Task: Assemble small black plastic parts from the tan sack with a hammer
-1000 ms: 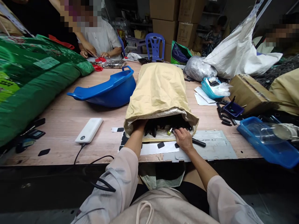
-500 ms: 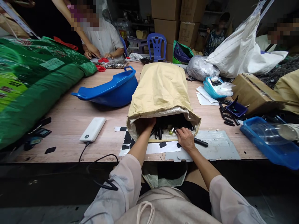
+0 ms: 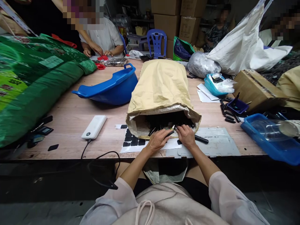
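A tan woven sack (image 3: 161, 82) lies on the table with its mouth facing me, and black slender parts (image 3: 161, 120) fill the shadow inside. Just in front of the mouth, my left hand (image 3: 157, 140) is closed on a short black stick-like part (image 3: 169, 133). My right hand (image 3: 186, 136) is close beside it, fingers pinched round a small shiny metal piece (image 3: 173, 127) with a yellowish tint; its exact kind is unclear. Below my hands is a white sheet of black stickers (image 3: 134, 143). A black tube (image 3: 201, 139) lies by my right wrist on a grey board (image 3: 217, 142).
Left of the sack are a blue basin (image 3: 110, 87), a white power bank (image 3: 94, 127) with a cable, and a large green bag (image 3: 42, 81). On the right are a blue tray (image 3: 272, 143) holding a plastic bottle, a cardboard box (image 3: 257, 89) and loose black parts. People work across the table.
My left hand has come out of the sack with a black part and moved right, close to my right hand. The right hand stays at the sack's mouth, still pinching the shiny piece.
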A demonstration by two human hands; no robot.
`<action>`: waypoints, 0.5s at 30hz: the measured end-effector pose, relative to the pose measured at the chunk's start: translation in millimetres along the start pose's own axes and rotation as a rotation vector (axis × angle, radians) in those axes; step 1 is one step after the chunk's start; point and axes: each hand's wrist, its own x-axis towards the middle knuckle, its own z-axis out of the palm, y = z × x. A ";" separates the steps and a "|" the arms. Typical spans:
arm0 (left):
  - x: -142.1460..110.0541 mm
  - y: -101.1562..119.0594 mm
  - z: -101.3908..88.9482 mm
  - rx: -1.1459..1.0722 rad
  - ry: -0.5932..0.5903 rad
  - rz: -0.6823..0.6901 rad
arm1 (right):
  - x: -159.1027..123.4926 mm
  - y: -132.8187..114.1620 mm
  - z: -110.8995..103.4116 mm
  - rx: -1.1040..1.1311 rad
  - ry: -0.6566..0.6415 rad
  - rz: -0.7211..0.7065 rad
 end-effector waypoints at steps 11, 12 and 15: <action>7.7 -14.9 -6.5 -0.004 -0.064 -0.100 | -0.2 1.7 3.2 0.010 -0.017 0.014; 8.3 -11.2 -0.8 -0.028 -0.071 -0.094 | -0.5 1.7 3.6 0.006 -0.016 0.017; 7.6 -5.9 13.8 -0.074 -0.086 -0.100 | -1.5 0.9 3.8 -0.003 -0.002 0.030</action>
